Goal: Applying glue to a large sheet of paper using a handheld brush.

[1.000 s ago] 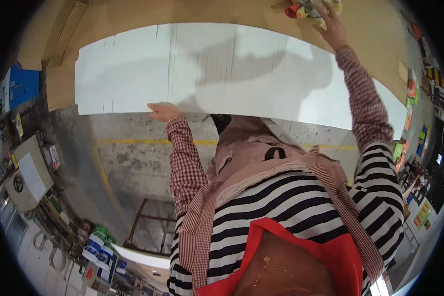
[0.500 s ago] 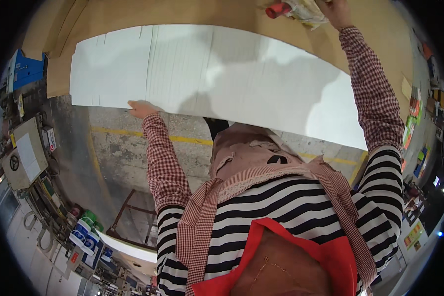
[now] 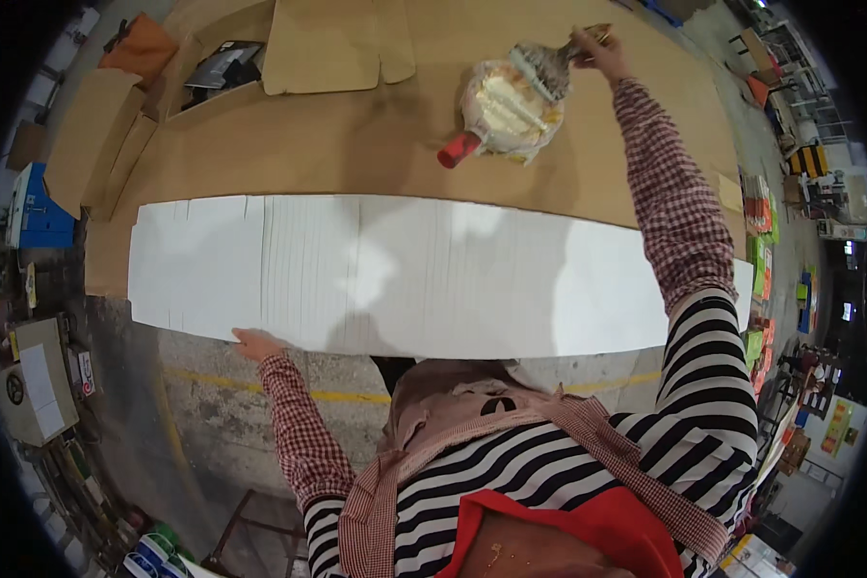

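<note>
My right hand (image 3: 601, 56) is closed on the handle of a wide brush (image 3: 546, 72). Its bristles, coated in white, rest at the rim of a round tub of white paste (image 3: 512, 108) lined with plastic. A red cylindrical grip (image 3: 459, 149) sticks out from the tub's near left side. Long white sheets (image 3: 414, 275), overlapped in narrow steps, lie across the near part of the table. At their near edge on the left, my left hand (image 3: 258, 344) is closed on the border, some fingers hidden.
Brown cardboard (image 3: 588, 173) covers the table. An open carton (image 3: 217, 91) holding dark items stands at the far left, beside an orange cloth (image 3: 140, 48). A blue box (image 3: 40, 212) is beyond the left edge. Colourful packs (image 3: 761, 270) stand to the right.
The view has shifted so the whole tub and the carton show. My right hand has brought the brush to the tub's rim. My left hand stays at the sheets' edge.
</note>
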A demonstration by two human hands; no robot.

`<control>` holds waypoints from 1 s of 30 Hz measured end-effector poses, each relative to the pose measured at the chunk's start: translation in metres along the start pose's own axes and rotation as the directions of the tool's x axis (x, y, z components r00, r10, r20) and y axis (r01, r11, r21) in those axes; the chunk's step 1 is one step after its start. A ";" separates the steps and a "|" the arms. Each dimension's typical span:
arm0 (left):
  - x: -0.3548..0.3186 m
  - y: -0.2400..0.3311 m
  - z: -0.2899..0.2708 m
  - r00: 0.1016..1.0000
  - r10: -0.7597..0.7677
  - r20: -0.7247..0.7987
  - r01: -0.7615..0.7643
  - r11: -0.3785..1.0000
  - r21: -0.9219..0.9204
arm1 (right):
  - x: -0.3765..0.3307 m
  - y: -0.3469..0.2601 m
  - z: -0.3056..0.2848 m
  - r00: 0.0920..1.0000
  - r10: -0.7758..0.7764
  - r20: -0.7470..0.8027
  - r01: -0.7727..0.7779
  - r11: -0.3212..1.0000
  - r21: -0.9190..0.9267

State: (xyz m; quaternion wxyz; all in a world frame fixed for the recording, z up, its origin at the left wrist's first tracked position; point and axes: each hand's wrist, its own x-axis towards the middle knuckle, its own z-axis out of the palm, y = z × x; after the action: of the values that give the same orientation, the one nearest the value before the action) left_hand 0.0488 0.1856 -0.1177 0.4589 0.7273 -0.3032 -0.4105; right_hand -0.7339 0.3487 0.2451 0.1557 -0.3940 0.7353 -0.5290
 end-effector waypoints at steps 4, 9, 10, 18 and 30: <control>-0.091 0.106 0.038 0.983 -0.179 -0.041 0.178 0.984 -0.031 | -0.009 0.018 0.014 0.998 0.031 -0.054 -0.041 0.979 -0.197; -0.090 0.118 0.032 0.981 -0.150 -0.122 0.149 0.989 -0.020 | -0.004 0.035 0.040 0.990 0.141 -0.029 -0.142 0.921 -0.362; -0.086 0.116 0.030 0.981 -0.150 -0.125 0.149 0.989 -0.018 | -0.005 0.036 0.046 0.990 0.142 -0.026 -0.142 0.922 -0.362; -0.109 0.136 0.039 0.973 -0.229 -0.038 0.225 0.970 -0.094 | -0.005 0.046 0.045 0.993 0.115 -0.036 -0.120 0.938 -0.326; -0.094 0.123 0.030 0.980 -0.189 -0.064 0.187 0.982 -0.034 | 0.013 0.018 0.020 0.972 0.205 0.111 -0.196 0.976 -0.090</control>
State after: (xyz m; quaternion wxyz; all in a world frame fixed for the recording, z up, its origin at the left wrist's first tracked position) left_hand -0.0306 0.2017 0.0179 0.4378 0.7597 -0.2118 -0.4316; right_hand -0.7368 0.3283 0.2239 0.2366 -0.3545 0.7809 -0.4566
